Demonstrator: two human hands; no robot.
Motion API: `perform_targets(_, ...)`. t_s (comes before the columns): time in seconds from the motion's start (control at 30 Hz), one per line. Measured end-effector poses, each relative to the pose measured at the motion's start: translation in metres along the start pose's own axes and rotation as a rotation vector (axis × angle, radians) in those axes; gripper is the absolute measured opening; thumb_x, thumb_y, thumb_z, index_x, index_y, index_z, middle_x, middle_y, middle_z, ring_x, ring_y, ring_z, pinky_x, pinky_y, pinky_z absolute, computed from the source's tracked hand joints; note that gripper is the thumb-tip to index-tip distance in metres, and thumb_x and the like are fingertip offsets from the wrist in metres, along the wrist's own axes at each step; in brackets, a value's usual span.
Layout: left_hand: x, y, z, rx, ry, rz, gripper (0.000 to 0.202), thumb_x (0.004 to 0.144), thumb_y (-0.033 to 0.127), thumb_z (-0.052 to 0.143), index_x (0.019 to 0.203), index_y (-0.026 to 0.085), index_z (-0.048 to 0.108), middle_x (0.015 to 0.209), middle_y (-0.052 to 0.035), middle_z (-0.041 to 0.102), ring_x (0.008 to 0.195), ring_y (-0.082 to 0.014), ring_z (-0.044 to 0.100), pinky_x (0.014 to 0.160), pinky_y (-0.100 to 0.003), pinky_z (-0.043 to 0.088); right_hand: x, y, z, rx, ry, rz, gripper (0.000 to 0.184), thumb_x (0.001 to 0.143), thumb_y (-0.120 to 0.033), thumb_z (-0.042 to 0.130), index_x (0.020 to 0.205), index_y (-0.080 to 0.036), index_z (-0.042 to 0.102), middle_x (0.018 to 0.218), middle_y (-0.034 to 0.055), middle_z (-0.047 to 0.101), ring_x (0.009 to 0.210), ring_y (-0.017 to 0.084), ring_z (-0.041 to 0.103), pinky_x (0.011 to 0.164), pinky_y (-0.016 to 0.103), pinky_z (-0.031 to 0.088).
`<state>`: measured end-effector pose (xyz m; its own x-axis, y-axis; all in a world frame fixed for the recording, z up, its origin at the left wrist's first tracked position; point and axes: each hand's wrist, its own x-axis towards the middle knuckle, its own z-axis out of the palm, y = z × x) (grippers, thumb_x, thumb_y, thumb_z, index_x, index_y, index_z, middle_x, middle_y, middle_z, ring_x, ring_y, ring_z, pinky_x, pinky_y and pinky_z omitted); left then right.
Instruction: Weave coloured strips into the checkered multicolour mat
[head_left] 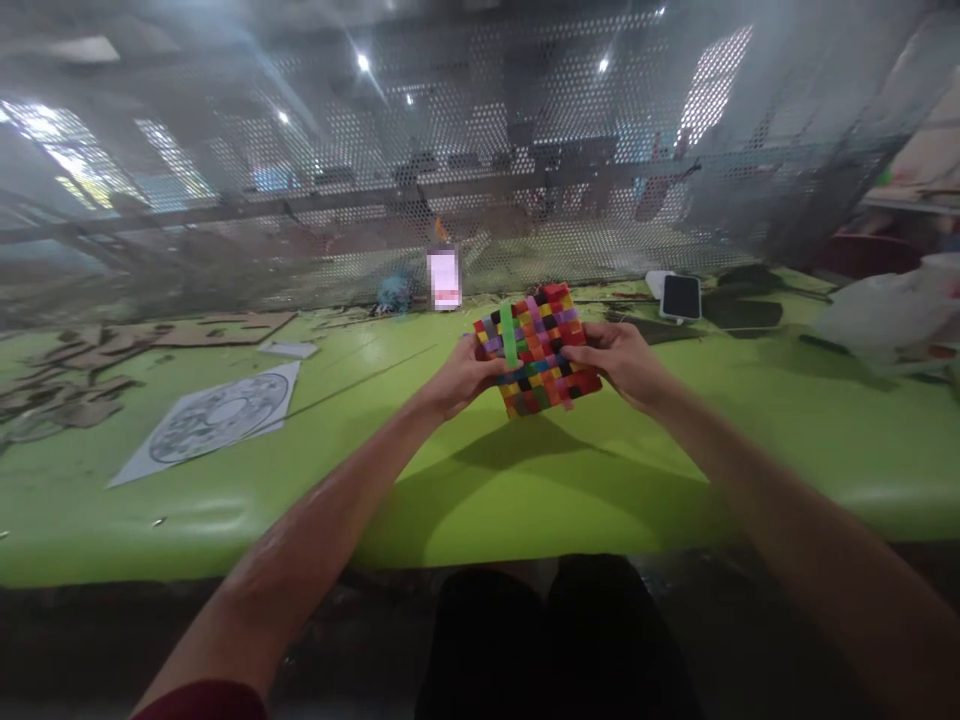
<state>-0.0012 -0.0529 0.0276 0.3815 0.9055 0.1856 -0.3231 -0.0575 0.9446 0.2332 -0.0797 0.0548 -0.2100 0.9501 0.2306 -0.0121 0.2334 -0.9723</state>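
Between my two hands, a multicoloured woven square (541, 350) made of flat interlaced strips is held up over the green table, tilted, its shadow falling below it. A bright green strip (510, 335) stands out over the weave near its left side. My left hand (466, 375) grips the left edge, thumb on the front face. Along the right edge my right hand (619, 360) is closed, with its thumb and fingers on the weave. The fingers behind the square are hidden.
On the green table (315, 500) lie a sheet with a circular pattern (221, 415) and cardboard scraps (97, 355) at left. A phone (681, 297), dark pieces (742, 310) and a whitish plastic bag (892, 315) are at right. A perforated metal screen (495, 180) rises behind.
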Motion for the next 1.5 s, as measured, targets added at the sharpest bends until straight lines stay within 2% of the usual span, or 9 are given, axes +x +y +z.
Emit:
perform_targets(0.23,0.003,-0.004,0.002,-0.008,0.045,0.029,0.043,0.063,0.021,0.093,0.099,0.015,0.071,0.100,-0.0074,0.080,0.094,-0.0236,0.077,0.099,-0.046,0.061,0.003,0.003,-0.001,-0.049,-0.016,0.016,0.039,0.069,-0.040,0.093,0.100,-0.020,0.079,0.101,0.0079,0.082,0.088,0.025,0.079,0.084,0.045,0.069)
perform_targets(0.4,0.002,-0.001,0.006,0.010,0.060,0.043,0.042,0.061,0.024,0.095,0.096,0.016,0.072,0.100,-0.0062,0.081,0.095,-0.0235,0.077,0.098,-0.045,0.062,0.006,0.008,-0.001,-0.094,-0.048,-0.086,0.051,0.068,-0.037,0.095,0.111,-0.022,0.074,0.105,0.0067,0.081,0.095,0.026,0.078,0.088,0.047,0.068)
perform_targets(0.7,0.005,-0.008,0.000,0.157,0.070,0.044,0.048,0.068,0.027,0.094,0.105,0.014,0.066,0.108,-0.0102,0.077,0.098,-0.0212,0.074,0.099,-0.045,0.060,0.006,0.010,-0.001,-0.070,0.004,-0.042,0.048,0.063,-0.032,0.097,0.105,-0.022,0.076,0.104,0.0064,0.081,0.096,0.027,0.077,0.094,0.051,0.065)
perform_targets(0.8,0.009,-0.013,-0.004,0.249,0.134,0.029,0.051,0.074,0.033,0.091,0.111,0.017,0.059,0.106,-0.0091,0.072,0.093,-0.0195,0.072,0.090,-0.043,0.063,0.009,0.011,-0.003,-0.029,0.056,-0.046,0.046,0.063,-0.034,0.096,0.102,-0.022,0.077,0.102,0.0066,0.081,0.093,0.027,0.078,0.094,0.051,0.065)
perform_targets(0.93,0.009,-0.012,-0.005,0.516,0.297,0.301,0.044,0.076,0.026,0.087,0.106,0.020,0.056,0.100,-0.0038,0.062,0.090,-0.0171,0.065,0.079,-0.035,0.062,0.014,0.015,-0.005,-0.028,0.150,-0.074,0.042,0.064,-0.035,0.094,0.099,-0.020,0.077,0.102,0.0078,0.081,0.092,0.027,0.077,0.092,0.050,0.064)
perform_targets(1.07,0.005,-0.010,0.000,0.804,0.200,0.566,0.014,0.083,0.024,0.078,0.092,0.020,0.067,0.108,-0.0066,0.052,0.102,-0.0202,0.058,0.080,-0.032,0.060,0.014,0.016,-0.006,-0.046,0.131,-0.098,0.044,0.064,-0.037,0.094,0.100,-0.020,0.076,0.097,0.0074,0.081,0.091,0.027,0.077,0.093,0.051,0.063)
perform_targets(1.2,0.002,-0.011,0.003,0.838,0.197,0.611,0.010,0.085,0.027,0.075,0.093,0.021,0.071,0.109,-0.0076,0.049,0.105,-0.0216,0.056,0.081,-0.033,0.060,0.011,0.014,-0.004,-0.059,0.096,-0.149,0.044,0.067,-0.042,0.093,0.101,-0.021,0.076,0.097,0.0080,0.081,0.094,0.027,0.077,0.096,0.053,0.062)
perform_targets(1.33,0.001,-0.010,0.003,0.743,0.162,0.565,0.013,0.086,0.028,0.076,0.096,0.022,0.071,0.116,-0.0085,0.050,0.104,-0.0221,0.058,0.080,-0.034,0.061,0.009,0.011,-0.003,-0.085,0.086,-0.169,0.045,0.068,-0.045,0.093,0.103,-0.022,0.076,0.097,0.0076,0.080,0.094,0.028,0.076,0.096,0.054,0.062)
perform_targets(1.5,-0.003,-0.002,0.008,0.865,0.201,0.626,0.014,0.083,0.020,0.079,0.094,0.021,0.071,0.122,-0.0100,0.053,0.121,-0.0285,0.054,0.107,-0.052,0.052,0.007,0.008,-0.001,-0.174,0.102,-0.222,0.043,0.072,-0.046,0.090,0.106,-0.022,0.076,0.097,0.0074,0.080,0.095,0.029,0.076,0.096,0.056,0.062)
